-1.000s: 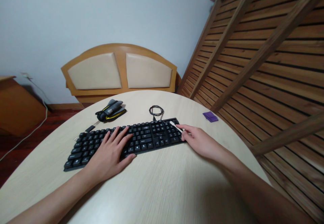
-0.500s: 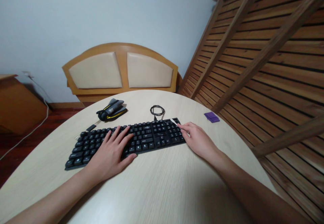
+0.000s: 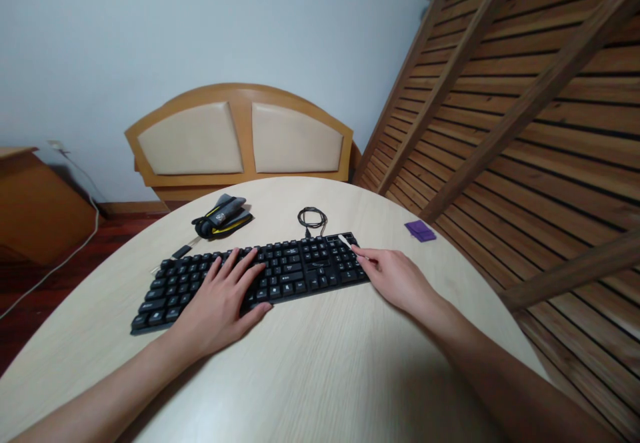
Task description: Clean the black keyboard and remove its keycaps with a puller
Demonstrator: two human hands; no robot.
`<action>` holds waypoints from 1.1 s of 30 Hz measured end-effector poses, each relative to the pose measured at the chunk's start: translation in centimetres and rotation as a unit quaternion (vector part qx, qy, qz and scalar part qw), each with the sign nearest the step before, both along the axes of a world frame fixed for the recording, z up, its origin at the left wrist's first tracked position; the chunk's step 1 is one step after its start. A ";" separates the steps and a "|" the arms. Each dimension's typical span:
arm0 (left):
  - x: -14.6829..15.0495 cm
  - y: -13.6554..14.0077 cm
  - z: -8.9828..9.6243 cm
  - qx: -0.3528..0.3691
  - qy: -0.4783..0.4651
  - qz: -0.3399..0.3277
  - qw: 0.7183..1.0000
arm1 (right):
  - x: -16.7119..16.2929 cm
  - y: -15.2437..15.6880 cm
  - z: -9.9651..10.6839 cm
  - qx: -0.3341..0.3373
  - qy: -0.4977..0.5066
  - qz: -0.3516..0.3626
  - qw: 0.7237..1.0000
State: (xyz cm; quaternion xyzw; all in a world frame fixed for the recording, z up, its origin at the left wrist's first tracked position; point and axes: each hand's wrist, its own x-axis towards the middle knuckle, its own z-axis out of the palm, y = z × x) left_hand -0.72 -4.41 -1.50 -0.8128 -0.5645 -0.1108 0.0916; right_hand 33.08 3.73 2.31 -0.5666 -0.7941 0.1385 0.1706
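The left hand [image 3: 219,311] is resting on the black keyboard [image 3: 287,278] on the worktop [image 3: 320,363], fingers spread and empty; at the keyboard's three o'clock end, the right hand [image 3: 393,275] is pinching a white stick [image 3: 343,239].

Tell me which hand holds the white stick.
The right hand pinches the white stick over the keyboard; the left hand lies spread, fingers on its keys.

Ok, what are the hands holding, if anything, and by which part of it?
The right hand pinches a white swab-like stick by its shaft, behind the wider tip; the left hand holds nothing, spread over the keyboard.
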 end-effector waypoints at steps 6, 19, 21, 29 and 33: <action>0.1 0.0 0.1 0.003 0.002 0.000 1.000 | -0.1 -0.3 1.0 -0.017 -0.025 -0.006 1.000; 0.1 -0.1 0.1 0.006 0.000 -0.002 1.000 | -0.3 -0.4 0.7 -0.019 -0.035 0.007 0.999; 0.1 -0.1 0.2 0.004 0.005 0.001 1.000 | -0.3 -0.7 1.2 -0.032 -0.051 0.004 0.998; 0.0 0.0 0.1 -0.002 0.005 0.002 1.000 | -0.3 -2.4 2.9 -0.076 -0.086 0.010 0.993; 0.1 0.0 0.1 -0.002 0.003 0.004 1.000 | -0.4 -3.3 3.3 -0.077 -0.130 0.009 0.988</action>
